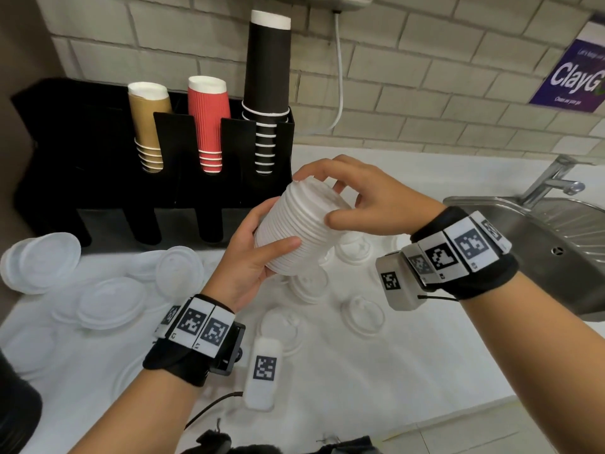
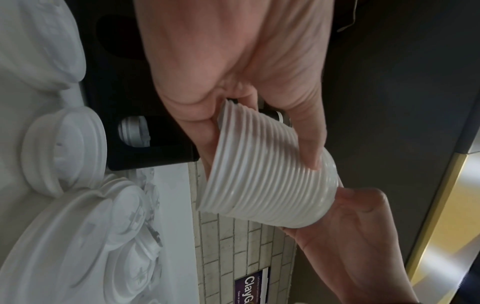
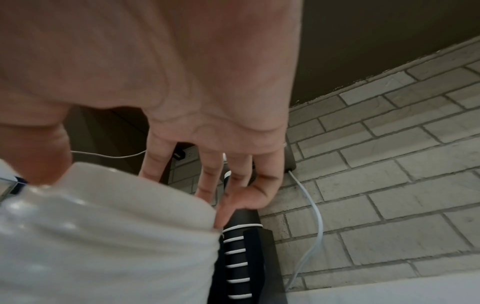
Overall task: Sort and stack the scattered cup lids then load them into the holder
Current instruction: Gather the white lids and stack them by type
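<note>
Fingers of the left hand [image 1: 253, 257] wrap the tilted lid stack [image 1: 296, 229] above the counter, right hand [image 1: 360, 198] pinching its top — loosen either grip and the nested lids could slide apart.

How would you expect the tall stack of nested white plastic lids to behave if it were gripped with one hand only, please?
The stack of nested white plastic lids is probably light, being thin plastic. It may bend or separate along its ridged seams, which could be why the left hand grips its side while the right hand caps the end. Its smooth ridges look somewhat slippery.
</note>
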`<state>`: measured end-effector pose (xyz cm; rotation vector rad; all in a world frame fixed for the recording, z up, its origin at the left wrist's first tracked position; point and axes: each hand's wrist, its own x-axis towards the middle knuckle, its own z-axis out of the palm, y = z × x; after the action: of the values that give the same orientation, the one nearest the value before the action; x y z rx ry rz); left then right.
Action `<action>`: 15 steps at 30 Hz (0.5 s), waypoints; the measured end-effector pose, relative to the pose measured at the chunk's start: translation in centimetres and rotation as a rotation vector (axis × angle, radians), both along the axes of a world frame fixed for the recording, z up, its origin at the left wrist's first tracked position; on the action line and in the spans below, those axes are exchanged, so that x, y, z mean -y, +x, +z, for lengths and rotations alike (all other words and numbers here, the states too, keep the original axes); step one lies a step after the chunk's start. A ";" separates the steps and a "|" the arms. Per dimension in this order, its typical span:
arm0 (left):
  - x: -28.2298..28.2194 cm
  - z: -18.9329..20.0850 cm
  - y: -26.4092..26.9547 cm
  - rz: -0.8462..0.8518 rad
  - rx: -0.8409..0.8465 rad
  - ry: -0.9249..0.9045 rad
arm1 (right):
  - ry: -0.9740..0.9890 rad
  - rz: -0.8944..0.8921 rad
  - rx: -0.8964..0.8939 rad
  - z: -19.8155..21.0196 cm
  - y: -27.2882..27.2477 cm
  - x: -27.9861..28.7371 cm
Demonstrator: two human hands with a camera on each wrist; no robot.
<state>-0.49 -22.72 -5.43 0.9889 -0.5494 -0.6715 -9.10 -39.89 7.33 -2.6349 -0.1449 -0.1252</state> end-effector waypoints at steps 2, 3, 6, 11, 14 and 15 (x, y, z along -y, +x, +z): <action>-0.1 0.0 0.4 0.002 -0.018 -0.013 | 0.003 -0.004 0.019 -0.1 0.3 -0.2; -0.1 0.0 0.5 0.003 -0.030 -0.022 | 0.005 -0.004 0.032 -0.1 0.4 -0.2; -0.2 -0.1 0.9 0.002 -0.056 -0.038 | -0.001 -0.008 0.039 -0.1 0.8 -0.3; -0.5 0.0 1.5 -0.001 -0.054 -0.039 | -0.024 -0.010 0.005 0.2 1.2 -0.6; -0.7 0.1 2.1 0.012 -0.071 -0.049 | 0.112 -0.146 0.014 0.8 0.7 -0.1; -0.8 0.2 2.4 0.015 -0.085 -0.055 | 0.173 -0.223 0.018 0.8 0.6 0.5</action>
<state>1.90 -21.95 -5.25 0.9087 -0.4829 -0.6782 -8.46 -40.42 8.10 -2.4703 0.1490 -0.2262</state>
